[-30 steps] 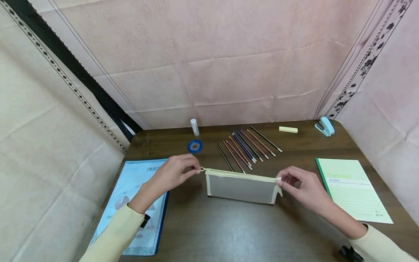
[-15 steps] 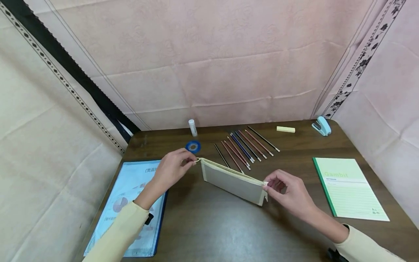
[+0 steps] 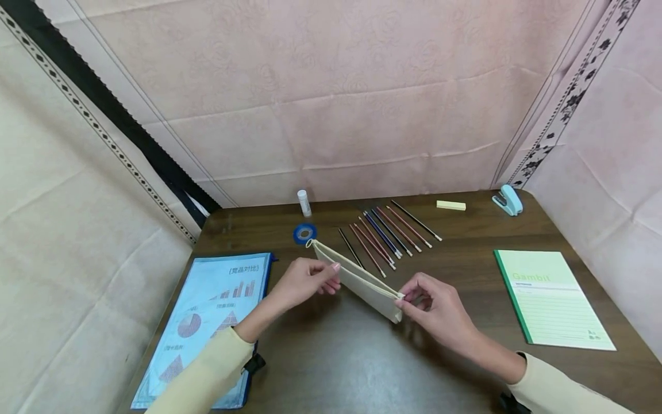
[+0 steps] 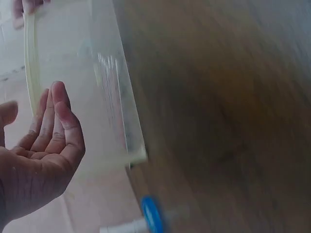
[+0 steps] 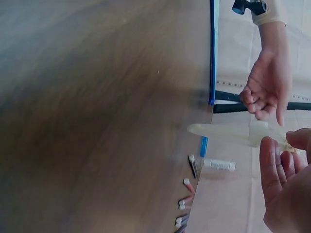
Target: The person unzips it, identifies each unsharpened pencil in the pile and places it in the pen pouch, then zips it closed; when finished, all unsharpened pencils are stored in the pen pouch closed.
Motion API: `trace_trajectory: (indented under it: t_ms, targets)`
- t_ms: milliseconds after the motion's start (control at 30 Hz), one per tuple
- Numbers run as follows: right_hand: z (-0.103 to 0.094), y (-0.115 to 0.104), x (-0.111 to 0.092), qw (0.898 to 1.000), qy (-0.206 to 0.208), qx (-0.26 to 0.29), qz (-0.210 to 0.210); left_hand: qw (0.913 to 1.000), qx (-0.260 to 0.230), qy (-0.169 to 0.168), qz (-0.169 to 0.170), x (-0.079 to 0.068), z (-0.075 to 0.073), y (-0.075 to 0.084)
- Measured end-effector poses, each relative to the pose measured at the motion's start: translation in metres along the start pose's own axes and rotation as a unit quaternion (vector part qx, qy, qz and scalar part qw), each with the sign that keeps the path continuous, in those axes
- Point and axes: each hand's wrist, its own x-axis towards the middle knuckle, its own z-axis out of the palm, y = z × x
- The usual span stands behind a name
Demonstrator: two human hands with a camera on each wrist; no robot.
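Note:
A cream-edged, see-through zip pencil case stands slantwise above the middle of the table, its far end toward the blue tape. My right hand pinches its near right top corner between thumb and fingers. Beside its top edge is my left hand, fingers loosely bent; the left wrist view shows thumb and fingers of that hand apart, with nothing between them. A small cord loop sticks out at the far end of the case. Whether the left fingers touch the case, I cannot tell.
Several pencils lie behind the case. Blue tape and a glue stick are at back left. A blue folder lies left, a green notebook right. A stapler and yellow sticky notes are at the back right.
My left hand has let go of the cord loop and come nearer and rightward along the case. The right hand has shifted left, turning the case so its right end points toward me.

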Motion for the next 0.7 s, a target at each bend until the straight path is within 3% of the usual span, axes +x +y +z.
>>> trace_trajectory:
  t_ms: [100, 233, 433, 700]
  targets:
    - [0.005, -0.003, 0.0, 1.0, -0.001, 0.02, -0.001, 0.9973, -0.065, -0.03, -0.017, 0.001, 0.009, 0.002]
    - [0.013, -0.007, -0.001, 0.999, -0.003, 0.043, -0.008, 0.9918, -0.116, -0.042, -0.034, 0.004, 0.019, 0.001]
    - [0.022, -0.01, -0.002, 0.997, -0.015, 0.067, -0.021, 0.9863, -0.157, -0.024, -0.045, 0.007, 0.027, 0.0]
    - [0.028, -0.012, -0.002, 0.997, -0.023, 0.079, 0.014, 0.9834, -0.174, -0.003, -0.053, 0.007, 0.032, -0.002]
